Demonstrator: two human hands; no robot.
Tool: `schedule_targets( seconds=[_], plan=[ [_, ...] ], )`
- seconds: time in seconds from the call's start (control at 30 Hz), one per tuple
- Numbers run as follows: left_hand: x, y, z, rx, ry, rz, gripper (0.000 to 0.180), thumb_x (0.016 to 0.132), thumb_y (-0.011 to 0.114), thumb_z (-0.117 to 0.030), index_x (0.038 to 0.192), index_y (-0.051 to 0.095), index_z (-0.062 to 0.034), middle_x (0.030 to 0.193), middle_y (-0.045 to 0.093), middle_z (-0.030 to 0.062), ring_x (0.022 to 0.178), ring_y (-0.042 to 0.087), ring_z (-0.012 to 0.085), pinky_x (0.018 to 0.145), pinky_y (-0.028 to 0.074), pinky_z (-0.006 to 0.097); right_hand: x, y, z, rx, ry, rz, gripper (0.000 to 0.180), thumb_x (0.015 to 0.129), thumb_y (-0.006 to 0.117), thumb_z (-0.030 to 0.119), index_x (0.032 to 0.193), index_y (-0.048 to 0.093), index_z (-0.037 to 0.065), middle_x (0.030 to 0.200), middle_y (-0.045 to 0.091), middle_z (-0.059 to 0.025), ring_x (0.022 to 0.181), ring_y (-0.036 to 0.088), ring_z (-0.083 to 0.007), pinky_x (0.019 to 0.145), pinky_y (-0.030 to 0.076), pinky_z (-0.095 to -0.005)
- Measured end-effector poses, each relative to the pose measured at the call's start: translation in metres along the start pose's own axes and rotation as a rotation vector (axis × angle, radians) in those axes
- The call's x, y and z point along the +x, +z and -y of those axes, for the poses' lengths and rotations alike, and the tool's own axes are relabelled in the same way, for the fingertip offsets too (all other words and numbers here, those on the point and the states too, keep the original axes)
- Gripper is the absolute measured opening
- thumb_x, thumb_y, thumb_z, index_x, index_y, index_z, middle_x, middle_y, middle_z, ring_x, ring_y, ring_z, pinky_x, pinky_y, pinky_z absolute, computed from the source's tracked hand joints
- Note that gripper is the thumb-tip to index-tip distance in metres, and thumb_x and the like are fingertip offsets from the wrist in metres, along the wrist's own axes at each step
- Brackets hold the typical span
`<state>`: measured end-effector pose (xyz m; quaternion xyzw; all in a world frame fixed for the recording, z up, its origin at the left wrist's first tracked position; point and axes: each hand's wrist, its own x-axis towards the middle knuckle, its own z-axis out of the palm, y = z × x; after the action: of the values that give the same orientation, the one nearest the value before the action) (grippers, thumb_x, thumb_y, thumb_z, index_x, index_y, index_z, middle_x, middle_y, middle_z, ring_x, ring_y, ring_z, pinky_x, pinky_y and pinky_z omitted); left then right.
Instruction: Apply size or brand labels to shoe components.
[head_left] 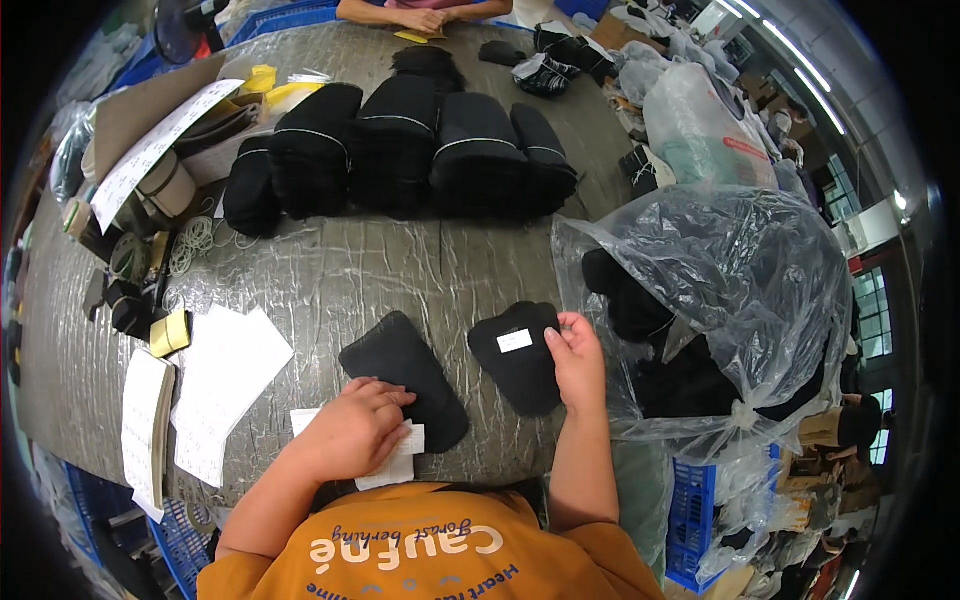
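Resting on a small stack of white label slips (400,455) at the near table edge, the left hand (352,432) had its fingers curled down onto the paper, seemingly pinching at the top slip — whether one was already lifted free could not be told. The right hand (578,362) gripped the right edge of a black fabric piece (520,358), thumb on top, fingers hidden beneath. That piece already carried a small white label (515,340) near its upper part, so its labelling looked done. Just beside it, toward nine o'clock, a second black fabric piece (405,378) lay flat on the grey wrinkled table cover (330,270) with no label showing — by the look of it, the one yet to be tagged.

At twelve o'clock from the hands, well apart, a row of bundled black pieces (400,150) stood stacked, though whether those were finished could not be judged. At three o'clock a large clear plastic bag (720,300) held more black pieces, just beside the right hand. Loose white paper sheets (225,385) lay toward nine o'clock, with rubber bands and tape rolls (165,185) further off at ten o'clock. Another person's hands (425,18) rested at the far table edge.
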<state>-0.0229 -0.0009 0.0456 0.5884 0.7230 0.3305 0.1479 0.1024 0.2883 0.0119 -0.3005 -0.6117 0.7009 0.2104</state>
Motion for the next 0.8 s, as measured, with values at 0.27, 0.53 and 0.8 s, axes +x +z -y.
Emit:
schedule_targets(
  seconds=[0.27,0.53,0.8],
  plan=[
    [-0.015,-0.035,0.049,0.18,-0.379,-0.084,0.016,0.082,0.065,-0.007,0.096,0.061,0.0008,0.103,0.065,0.0169,0.098,0.059,0.0381,0.086,0.047,0.043,-0.023,0.051,0.003,0.141,0.139,0.276,0.016,0.094,0.052,-0.001,0.11,0.05,0.001,0.097,0.067,-0.0082,0.088,0.061,-0.0102,0.079,0.048,-0.0244],
    [-0.035,-0.015,0.028,0.173,-0.047,-0.367,0.024,0.075,0.07,-0.002,0.096,0.061,-0.0032,0.096,0.065,0.0107,0.087,0.059,0.0314,0.077,0.047,0.041,-0.035,0.09,-0.021,-0.146,0.083,0.389,0.025,0.089,0.06,-0.001,0.112,0.051,0.0,0.098,0.066,-0.0114,0.089,0.063,-0.0154,0.08,0.049,-0.0285],
    [-0.036,0.042,0.007,0.267,0.005,-0.06,0.038,0.079,0.066,-0.016,0.113,0.06,0.0003,0.13,0.055,0.0163,0.119,0.053,0.031,0.099,0.041,0.045,-0.048,0.103,-0.02,-0.701,-0.224,0.28,0.017,0.078,0.071,0.009,0.09,0.062,0.0,0.084,0.06,-0.0134,0.073,0.06,-0.0293,0.066,0.05,-0.0388]
  ],
)
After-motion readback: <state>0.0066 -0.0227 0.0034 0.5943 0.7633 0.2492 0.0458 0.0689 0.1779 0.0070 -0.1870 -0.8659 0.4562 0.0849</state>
